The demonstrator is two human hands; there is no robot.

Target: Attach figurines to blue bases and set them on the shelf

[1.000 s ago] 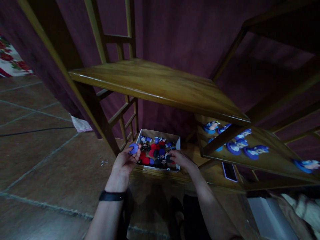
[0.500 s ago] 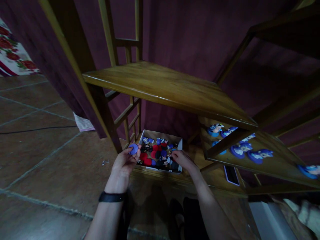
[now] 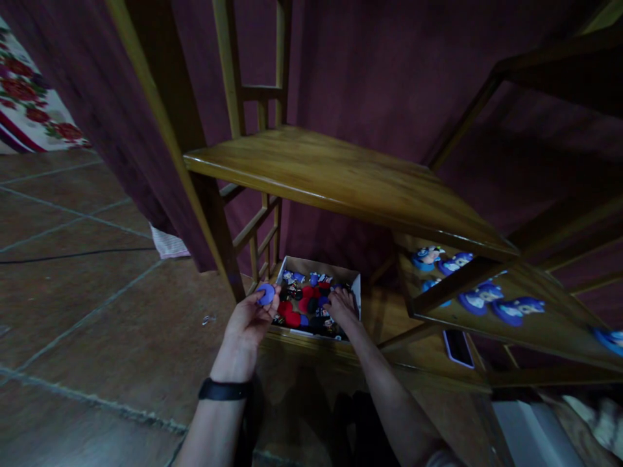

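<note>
My left hand (image 3: 254, 318) is closed on a round purple disc (image 3: 266, 294), pinched at its edge beside the left end of an open cardboard box (image 3: 302, 264). Whether anything is attached beneath the disc is hidden. Inside the box lie several small figurines (image 3: 293, 277) together with red (image 3: 292, 318), black and blue round pieces. My right hand (image 3: 342, 305) reaches down into the right half of the box, its fingers stretched out and apart over the pieces. No held thing shows in it, though the fingertips are partly lost among the contents.
A wooden shelf board (image 3: 341, 175) spans above the box, and a wooden post (image 3: 195, 188) rises at left. Several blue-based figurines (image 3: 479, 297) stand on the right-hand shelf. A phone (image 3: 458, 348) lies on the lower board. Dark curtain (image 3: 360, 78) hangs behind.
My right hand has moved from a closed grip near the box's right side to stretched fingers deeper inside. My left hand still holds the disc. The view has shifted slightly.
</note>
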